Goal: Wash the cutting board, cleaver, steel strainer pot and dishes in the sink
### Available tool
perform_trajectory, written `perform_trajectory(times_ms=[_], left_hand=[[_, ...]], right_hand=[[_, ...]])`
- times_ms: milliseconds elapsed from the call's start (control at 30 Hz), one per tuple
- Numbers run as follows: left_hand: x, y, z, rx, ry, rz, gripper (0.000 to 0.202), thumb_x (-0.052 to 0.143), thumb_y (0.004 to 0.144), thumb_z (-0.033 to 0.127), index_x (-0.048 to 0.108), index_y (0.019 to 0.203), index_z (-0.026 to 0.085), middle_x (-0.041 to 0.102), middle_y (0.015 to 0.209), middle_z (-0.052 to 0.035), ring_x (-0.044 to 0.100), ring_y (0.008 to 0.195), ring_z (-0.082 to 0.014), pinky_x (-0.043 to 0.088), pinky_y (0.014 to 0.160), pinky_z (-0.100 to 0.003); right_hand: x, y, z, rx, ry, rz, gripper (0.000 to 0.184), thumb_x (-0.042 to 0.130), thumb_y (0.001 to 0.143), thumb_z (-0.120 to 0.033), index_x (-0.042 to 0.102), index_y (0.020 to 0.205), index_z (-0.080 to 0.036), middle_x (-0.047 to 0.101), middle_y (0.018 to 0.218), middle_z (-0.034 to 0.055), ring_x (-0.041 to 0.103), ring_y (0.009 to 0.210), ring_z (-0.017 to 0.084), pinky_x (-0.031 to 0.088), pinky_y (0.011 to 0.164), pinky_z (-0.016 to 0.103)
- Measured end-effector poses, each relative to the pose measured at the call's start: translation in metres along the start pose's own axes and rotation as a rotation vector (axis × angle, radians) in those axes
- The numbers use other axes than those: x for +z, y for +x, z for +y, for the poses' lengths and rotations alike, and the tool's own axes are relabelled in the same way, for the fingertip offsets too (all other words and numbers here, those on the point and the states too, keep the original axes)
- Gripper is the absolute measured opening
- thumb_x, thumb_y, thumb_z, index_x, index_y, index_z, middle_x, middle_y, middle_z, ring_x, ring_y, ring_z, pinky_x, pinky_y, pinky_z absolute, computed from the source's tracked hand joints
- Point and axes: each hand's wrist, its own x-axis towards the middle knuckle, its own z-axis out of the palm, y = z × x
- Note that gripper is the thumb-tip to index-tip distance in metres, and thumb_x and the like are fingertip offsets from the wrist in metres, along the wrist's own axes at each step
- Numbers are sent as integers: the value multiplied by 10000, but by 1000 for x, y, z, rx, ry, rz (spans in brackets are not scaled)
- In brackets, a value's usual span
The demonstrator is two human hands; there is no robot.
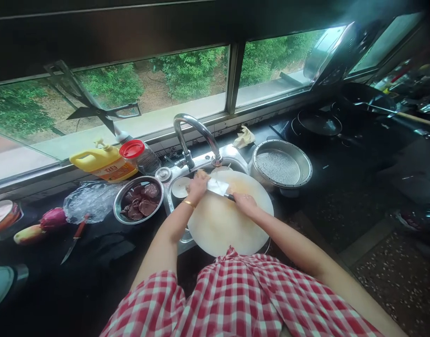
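My right hand (245,203) is closed round the dark handle of a cleaver (218,186), whose wide, shiny blade points left under the tap (215,140). Against the blade's far end is my left hand (198,185), its fingers bent round a light-brown, rough clump (202,173) too small to name surely. Both hands are above a large round cutting board (222,224), pale with brownish stains, which lies across the sink (234,150). A thin stream of water seems to fall by the blade. A white bowl (180,187) shows in the sink, partly covered.
Left of the sink stand a metal bowl of dark red-brown slices (142,201), a yellow jug (106,161) and a red-lidded jar (132,149). A knife (76,238) lies beside a plastic bag (92,202). At right are a metal strainer (282,164) and a pan (320,122).
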Motion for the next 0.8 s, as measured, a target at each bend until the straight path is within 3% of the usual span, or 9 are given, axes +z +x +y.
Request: perform_trajectory(times_ms=[100,200,333,400,567,667,800], left_hand=[[-12,9,-23,-94,4,-32,435,311,904,162,557,1255,235,544,1176,-172,531,1057,-301,430,831,-403],[-17,7,-8,-158,-29,-14,430,368,889,188,523,1285,251,504,1234,-173,542,1042,-300,439,813,-395],[-9,-5,35,113,-77,100,455,376,915,248,428,1356,346,469,1291,-112,513,1065,-274,424,829,-375],[-4,-9,41,192,-73,127,450,320,937,238,431,1358,351,475,1283,-104,492,1094,-280,414,839,-378],[-11,-5,-1,-47,4,-21,438,323,910,155,542,1271,274,525,1201,-135,507,1092,-304,410,849,-390],[-26,-3,-22,-139,-95,58,493,341,902,182,425,1366,326,497,1246,-129,550,1020,-285,429,809,-375],[-43,-4,-19,-231,-262,243,585,287,928,277,135,1492,286,493,1267,-141,553,1016,-278,432,813,-371]], right_hand=[[-5,-4,9,14,-20,18,296,388,906,-162,545,1156,-180,653,1074,125,618,968,275,444,797,364],[-9,-10,18,62,-51,34,291,373,909,-134,561,1130,-162,645,1055,141,615,956,264,443,788,350],[-12,-14,22,96,-103,69,320,316,910,-89,568,1099,-146,622,1073,155,608,967,250,443,769,325],[-12,-16,23,81,-121,88,314,325,902,-87,569,1090,-147,628,1060,144,614,954,242,443,759,316],[-15,-27,36,65,-79,125,209,426,882,-182,589,1013,-166,638,1038,117,619,926,239,440,741,306],[-22,-31,40,69,166,145,146,491,848,-251,579,944,-185,643,909,79,619,824,210,441,695,289],[-26,-25,23,85,868,-8,127,485,835,-301,486,935,-222,496,610,-47,479,475,105,387,473,224]])
